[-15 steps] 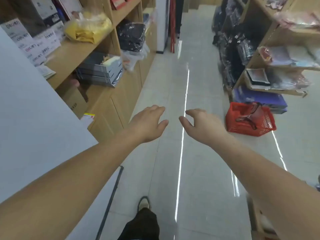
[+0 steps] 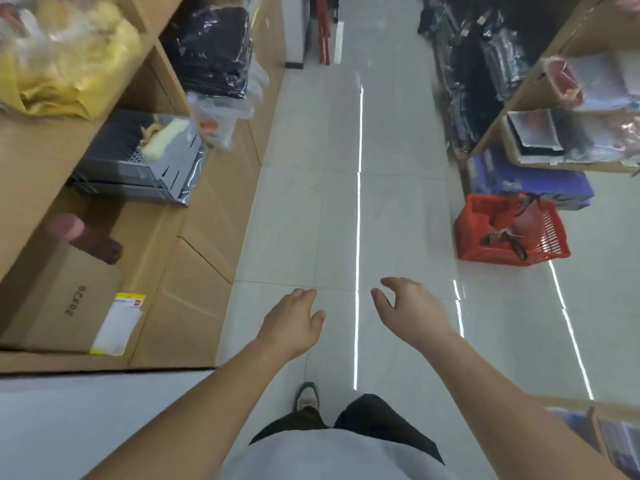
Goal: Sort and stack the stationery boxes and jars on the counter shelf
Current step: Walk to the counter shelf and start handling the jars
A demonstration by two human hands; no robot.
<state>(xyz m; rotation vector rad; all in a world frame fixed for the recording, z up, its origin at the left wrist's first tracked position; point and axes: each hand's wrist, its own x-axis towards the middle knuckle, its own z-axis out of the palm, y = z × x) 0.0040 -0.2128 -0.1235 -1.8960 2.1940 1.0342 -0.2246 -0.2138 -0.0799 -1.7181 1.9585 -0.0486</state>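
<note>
Head view, looking down a shop aisle. Pale tiled floor (image 2: 398,209) fills the centre, with streaks of ceiling-light glare along it. Wooden shelving (image 2: 214,209) runs down the left side; a second wooden shelf unit (image 2: 512,91) on the right is cut off by the frame edge. White counter top (image 2: 86,420) at lower left, only partly in frame.

Left shelf contents: a yellow bagged bundle (image 2: 65,64), blurred; a dark wrapped bundle (image 2: 211,46); grey trays (image 2: 138,164) in clear wrap. Below them, a cardboard box (image 2: 59,303) marked "20X20" with a white and yellow packet (image 2: 119,323) just beside it. These are the only box-like stock visible; no jars can be made out. A brownish roll (image 2: 86,237) behind the box is too blurred to identify.

Red basket (image 2: 512,233) on the floor at right, contents unclear.

Left hand (image 2: 294,323) and right hand (image 2: 408,313) are both out over the floor, near each other, fingers loosely spread and slightly curled, holding nothing. One shoe (image 2: 306,396) shows below.
</note>
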